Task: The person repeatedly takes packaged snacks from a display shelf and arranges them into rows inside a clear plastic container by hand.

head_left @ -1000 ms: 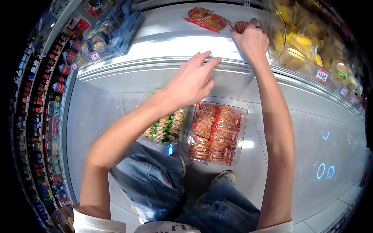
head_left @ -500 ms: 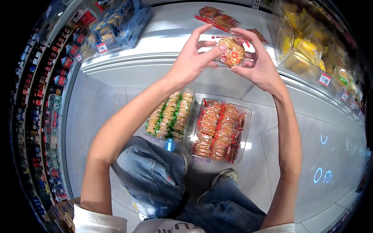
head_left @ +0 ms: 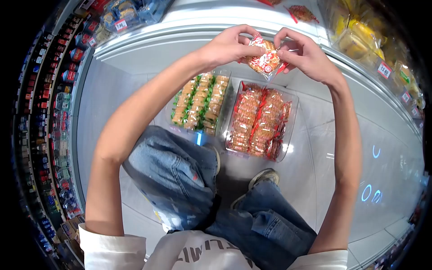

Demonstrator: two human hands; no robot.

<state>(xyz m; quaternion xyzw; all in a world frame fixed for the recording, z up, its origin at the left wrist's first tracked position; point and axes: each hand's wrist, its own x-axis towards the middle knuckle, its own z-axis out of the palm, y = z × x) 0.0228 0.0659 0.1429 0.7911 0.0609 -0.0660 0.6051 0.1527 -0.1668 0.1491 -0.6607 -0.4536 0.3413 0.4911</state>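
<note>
A round, golden packaged cookie (head_left: 265, 60) in a clear wrapper with red and white print is held up between my hands, at the shelf's front edge. My left hand (head_left: 229, 47) closes on its left side, thumb across the front. On the other side, my right hand (head_left: 308, 56) pinches the red-edged end of the wrapper. Below them, a clear bin (head_left: 293, 114) on the floor holds rows of similar red-wrapped cookies. Beside it stands another clear bin (head_left: 228, 81) with pale round cookies in green-marked packs.
Loose red-wrapped packs (head_left: 302, 13) lie on the white shelf (head_left: 202, 15). Blue packs (head_left: 135, 11) sit at its left and yellow packs (head_left: 360, 38) at its right, both with price tags. Stocked shelves (head_left: 47, 126) line the left side. My bent knees are close to the floor bins.
Both hands have brought the cookie slightly down in view, and its wrapper is now tilted. My right fingers have shifted to the wrapper's red edge. The camera view has tipped downward.
</note>
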